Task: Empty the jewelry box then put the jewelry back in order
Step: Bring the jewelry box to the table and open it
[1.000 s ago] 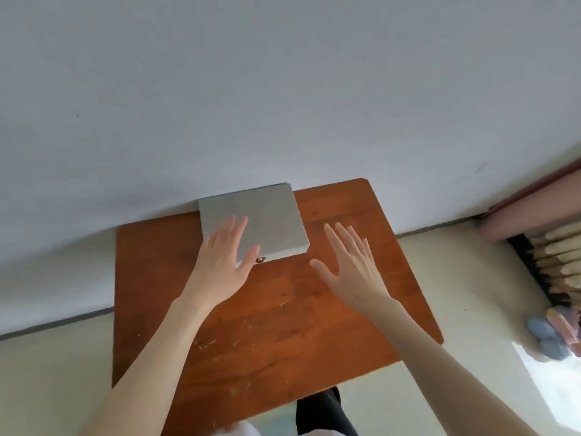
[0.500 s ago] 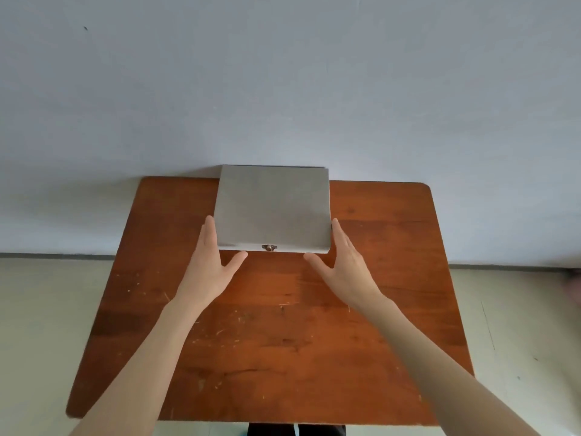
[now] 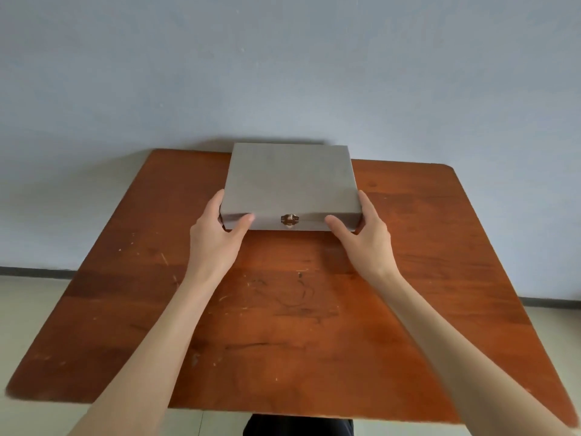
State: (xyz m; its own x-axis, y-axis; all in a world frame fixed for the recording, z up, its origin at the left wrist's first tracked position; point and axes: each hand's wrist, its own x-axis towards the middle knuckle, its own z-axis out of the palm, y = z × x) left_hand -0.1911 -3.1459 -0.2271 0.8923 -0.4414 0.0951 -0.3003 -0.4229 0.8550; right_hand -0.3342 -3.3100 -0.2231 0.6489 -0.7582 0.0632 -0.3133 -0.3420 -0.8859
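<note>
Jewelry box (image 3: 290, 180): flat, grey, lid closed, sitting at the far edge of the table (image 3: 283, 325), centred, back against the wall (image 3: 283, 73). Small brass clasp (image 3: 289, 219) on the front face, looks latched. Left hand (image 3: 217, 237) grips the near-left corner, thumb on the front face, fingers along the side. Right hand (image 3: 364, 237) mirrors it on the near-right corner. Both hands are wrapped around the box.

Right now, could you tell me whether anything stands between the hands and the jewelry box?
Nothing visible does. The left hand and right hand already grip the near corners of the closed jewelry box. Only its fastened clasp, between the thumbs, bars the way to the jewelry inside.
</note>
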